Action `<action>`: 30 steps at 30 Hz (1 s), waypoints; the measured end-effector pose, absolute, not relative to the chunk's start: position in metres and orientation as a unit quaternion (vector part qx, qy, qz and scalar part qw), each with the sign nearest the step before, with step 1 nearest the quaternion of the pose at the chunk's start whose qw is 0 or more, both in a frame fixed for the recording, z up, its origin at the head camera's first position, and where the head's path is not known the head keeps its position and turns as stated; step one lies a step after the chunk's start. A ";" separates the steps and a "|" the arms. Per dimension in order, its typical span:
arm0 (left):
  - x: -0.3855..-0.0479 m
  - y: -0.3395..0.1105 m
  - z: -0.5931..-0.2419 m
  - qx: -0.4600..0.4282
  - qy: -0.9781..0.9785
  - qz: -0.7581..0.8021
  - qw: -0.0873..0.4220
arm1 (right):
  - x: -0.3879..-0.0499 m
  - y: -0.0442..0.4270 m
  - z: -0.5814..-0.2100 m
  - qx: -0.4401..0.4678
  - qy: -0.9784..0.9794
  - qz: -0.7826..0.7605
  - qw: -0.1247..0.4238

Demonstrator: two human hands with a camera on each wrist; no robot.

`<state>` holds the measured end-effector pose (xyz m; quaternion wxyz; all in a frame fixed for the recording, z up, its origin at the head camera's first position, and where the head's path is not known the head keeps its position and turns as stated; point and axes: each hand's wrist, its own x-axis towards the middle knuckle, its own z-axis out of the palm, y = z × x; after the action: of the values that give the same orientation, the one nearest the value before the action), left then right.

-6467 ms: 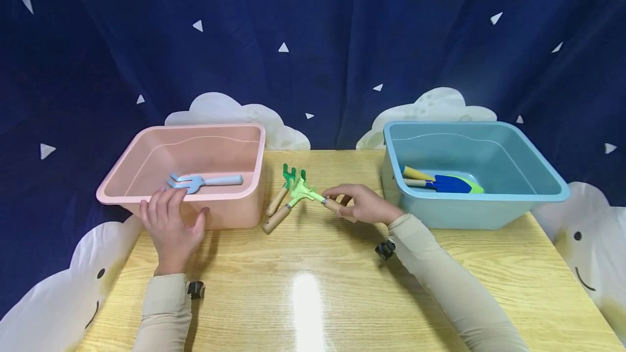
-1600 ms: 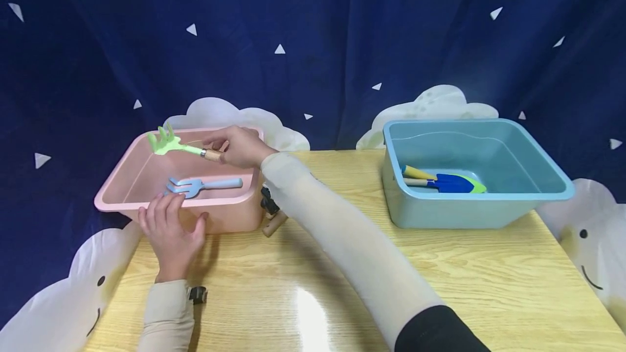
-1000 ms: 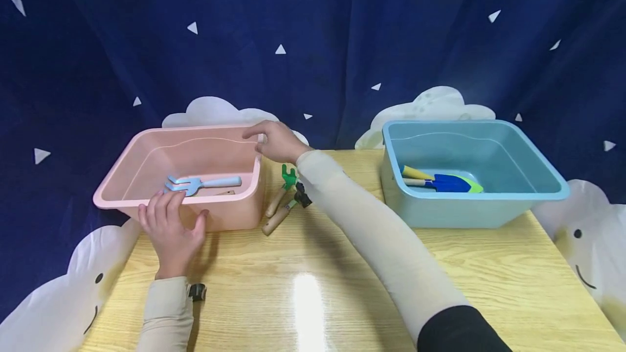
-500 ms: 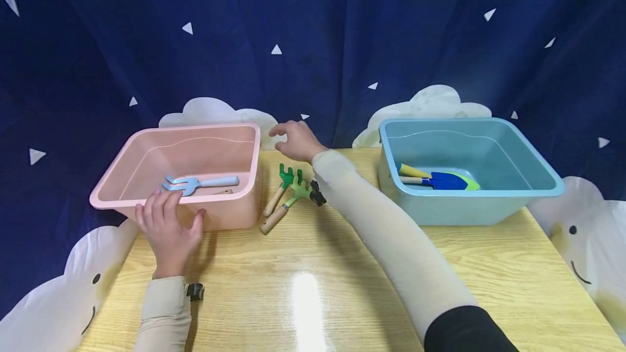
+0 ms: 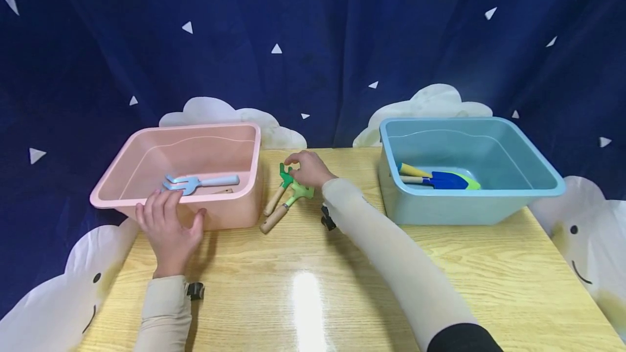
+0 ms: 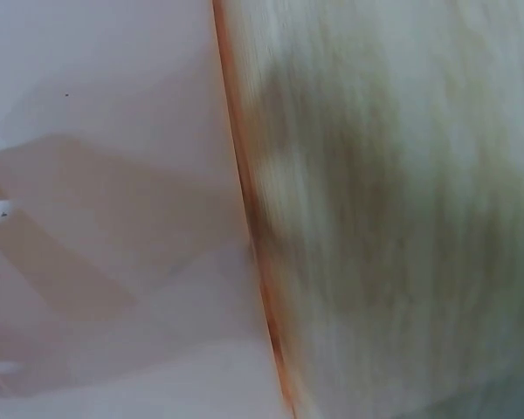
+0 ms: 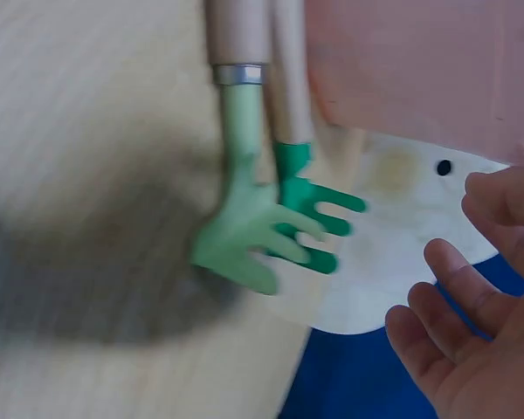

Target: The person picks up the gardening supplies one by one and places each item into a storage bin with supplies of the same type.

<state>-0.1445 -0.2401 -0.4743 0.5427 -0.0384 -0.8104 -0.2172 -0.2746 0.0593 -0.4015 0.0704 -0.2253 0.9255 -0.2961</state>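
Gripping the near rim [image 5: 230,198] of the smooth pink bin [image 5: 235,216] with the left hand [image 5: 172,235], and hovering the right hand [image 5: 311,170] by the light green rake [image 5: 292,200] and dark green rake [image 5: 278,194], with fingers apart, loosely bent, and forearm [image 5: 391,251] slanted. Got both on the wood-grain table [image 5: 244,265], just right of the bin, with round wooden handles [image 5: 274,219] toward near left, forked heads [image 5: 304,191] toward far right.

Beige sleeves [image 5: 391,254], black wrist cameras [image 5: 195,290]

Green rakes [image 7: 241,131], overlapping, beside pink tub [image 5: 207,156]
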 end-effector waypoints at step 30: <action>-0.145 -0.236 -0.472 -0.035 -0.802 -0.219 0.554 | -0.230 0.045 -0.487 -0.311 0.933 -0.176 0.045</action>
<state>-0.1448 -0.2361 -0.4717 0.5544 -0.0346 -0.8020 -0.2194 -0.2300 0.0449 -0.4866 0.0445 -0.3113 0.9328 -0.1763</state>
